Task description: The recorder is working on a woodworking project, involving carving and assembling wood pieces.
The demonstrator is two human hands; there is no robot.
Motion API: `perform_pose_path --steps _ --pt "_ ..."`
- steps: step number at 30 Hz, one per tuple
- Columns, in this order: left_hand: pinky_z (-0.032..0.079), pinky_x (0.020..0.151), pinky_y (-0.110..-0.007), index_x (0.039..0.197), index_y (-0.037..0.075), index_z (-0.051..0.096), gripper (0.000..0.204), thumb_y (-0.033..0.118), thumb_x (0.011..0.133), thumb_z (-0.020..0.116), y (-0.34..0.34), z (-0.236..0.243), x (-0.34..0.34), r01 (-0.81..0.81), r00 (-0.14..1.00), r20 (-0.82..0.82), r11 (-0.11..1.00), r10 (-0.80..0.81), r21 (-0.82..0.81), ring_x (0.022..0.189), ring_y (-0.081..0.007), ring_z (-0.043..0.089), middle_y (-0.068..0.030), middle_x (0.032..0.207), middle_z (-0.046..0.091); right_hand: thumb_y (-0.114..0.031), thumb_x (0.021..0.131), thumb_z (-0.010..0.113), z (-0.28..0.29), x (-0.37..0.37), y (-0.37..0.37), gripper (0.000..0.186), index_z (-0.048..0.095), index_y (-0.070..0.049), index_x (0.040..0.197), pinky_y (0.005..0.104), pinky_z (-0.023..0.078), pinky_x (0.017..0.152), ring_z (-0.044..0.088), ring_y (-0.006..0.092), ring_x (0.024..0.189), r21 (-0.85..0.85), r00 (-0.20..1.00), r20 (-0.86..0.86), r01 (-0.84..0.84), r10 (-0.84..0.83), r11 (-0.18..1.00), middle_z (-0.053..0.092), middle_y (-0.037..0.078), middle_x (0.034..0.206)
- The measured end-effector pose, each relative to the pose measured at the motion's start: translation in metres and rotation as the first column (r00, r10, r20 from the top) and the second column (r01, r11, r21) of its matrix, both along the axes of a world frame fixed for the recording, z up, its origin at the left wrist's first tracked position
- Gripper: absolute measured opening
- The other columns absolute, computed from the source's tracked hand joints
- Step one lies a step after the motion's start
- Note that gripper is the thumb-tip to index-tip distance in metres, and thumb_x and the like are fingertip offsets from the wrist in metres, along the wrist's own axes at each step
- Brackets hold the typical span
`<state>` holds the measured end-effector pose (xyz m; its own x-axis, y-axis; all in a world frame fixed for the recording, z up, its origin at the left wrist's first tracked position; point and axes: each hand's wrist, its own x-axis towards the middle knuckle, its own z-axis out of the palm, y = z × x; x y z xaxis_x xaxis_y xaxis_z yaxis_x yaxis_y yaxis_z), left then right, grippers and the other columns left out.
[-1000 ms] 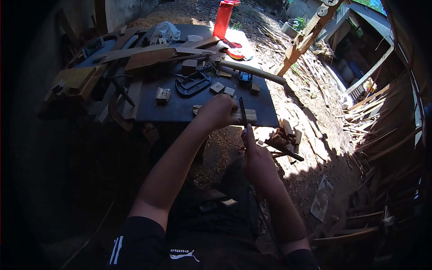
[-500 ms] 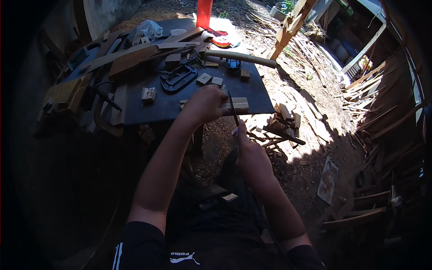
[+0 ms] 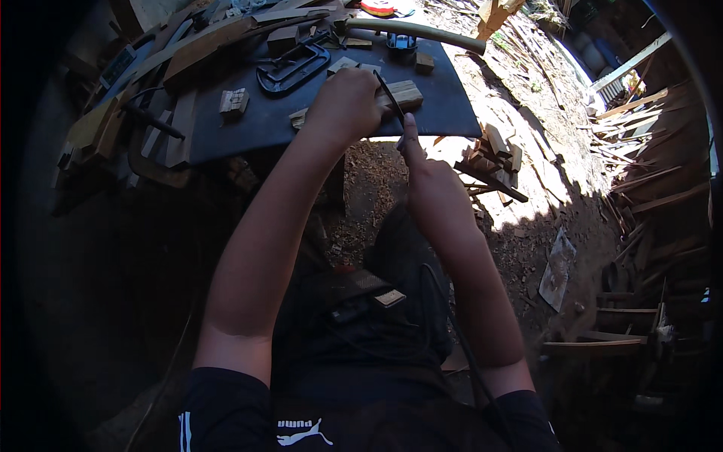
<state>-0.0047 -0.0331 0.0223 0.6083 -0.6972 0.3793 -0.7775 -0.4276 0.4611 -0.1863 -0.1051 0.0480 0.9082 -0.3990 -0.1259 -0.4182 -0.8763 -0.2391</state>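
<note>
- Wears dark short sleeves (image 3: 226, 399); reaches forward with both bare forearms.
- Closes the right hand (image 3: 438, 188) around the near end of a slim dark blade (image 3: 391, 96), grip hidden in the palm, with the index finger stretched straight along it.
- Holds a pale wooden block (image 3: 408, 93) under the left hand (image 3: 345, 107), with fingers curled over its middle; cannot make out those fingertips.
- Shows the block on both sides of that hand, with its right end out past the blade and its left end below the wrist.
- Sets the blade across the block just right of the left fingers; cannot tell how deep.
- Bears the block near the front edge of a dark table (image 3: 448, 98).
- Has a small block (image 3: 234, 103) to the left, well apart from the fingers.
- Includes a black C-clamp (image 3: 292, 69) beyond the left wrist, and light square pieces (image 3: 345, 65) just behind the knuckles.
- Ends with a long wooden handle (image 3: 422, 33) across the far side.
</note>
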Motion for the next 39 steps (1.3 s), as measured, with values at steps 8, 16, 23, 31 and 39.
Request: perform_pose_path --steps 8,16,23,31,39 --pt "0.054 0.084 -0.042 0.104 0.0 0.076 0.038 0.024 0.074 0.08 0.001 0.005 0.001 0.108 0.99 -0.084 0.994 -0.11 -0.029 0.092 -0.0378 0.07 -0.0221 0.096 0.072 0.005 0.086 0.05 -0.008 0.002 -0.015 0.086 0.018 -0.019 0.161 0.0577 0.046 0.069 0.066 0.044 0.072 0.028 0.993 0.114 -0.016 0.012 0.999 0.065 0.029 0.077" --pt "0.054 0.085 -0.04 0.106 -0.001 0.075 0.045 0.021 0.069 0.086 0.012 0.003 0.0 0.111 0.987 -0.111 0.991 -0.119 -0.076 0.093 -0.0353 0.071 -0.0209 0.098 0.073 0.003 0.087 0.051 -0.015 -0.027 -0.002 0.083 0.019 -0.018 0.161 0.0574 0.046 0.064 0.065 0.0426 0.065 0.073 0.994 0.108 -0.034 0.026 0.997 0.063 0.026 0.072" --pt "0.054 0.086 -0.04 0.106 -0.002 0.075 0.045 0.021 0.069 0.086 0.012 0.007 -0.001 0.16 0.969 -0.169 0.98 -0.178 -0.114 0.091 -0.035 0.071 -0.0222 0.097 0.072 0.001 0.089 0.051 -0.018 0.016 -0.002 0.079 0.019 -0.011 0.161 0.0568 0.048 0.063 0.065 0.044 0.064 -0.065 0.993 0.118 0.021 -0.013 0.998 0.062 0.026 0.07" --pt "0.054 0.085 -0.041 0.105 -0.001 0.075 0.044 0.022 0.069 0.085 0.004 0.004 0.0 0.133 0.986 -0.099 0.99 -0.137 -0.042 0.091 -0.0368 0.07 -0.0221 0.094 0.072 0.003 0.083 0.053 -0.007 -0.017 0.02 0.089 0.012 -0.007 0.161 0.055 0.052 0.064 0.067 0.0444 0.067 0.054 0.997 0.052 0.061 -0.063 0.997 0.064 0.028 0.07" --pt "0.054 0.082 -0.042 0.102 -0.001 0.075 0.041 0.022 0.07 0.085 0.007 0.0 0.001 0.149 0.979 -0.129 0.985 -0.159 -0.083 0.092 -0.0372 0.07 -0.0226 0.094 0.072 0.004 0.085 0.05 -0.014 -0.044 0.005 0.085 0.014 -0.008 0.161 0.0564 0.051 0.067 0.069 0.0441 0.071 0.019 0.992 0.109 -0.061 0.059 0.998 0.066 0.028 0.075"
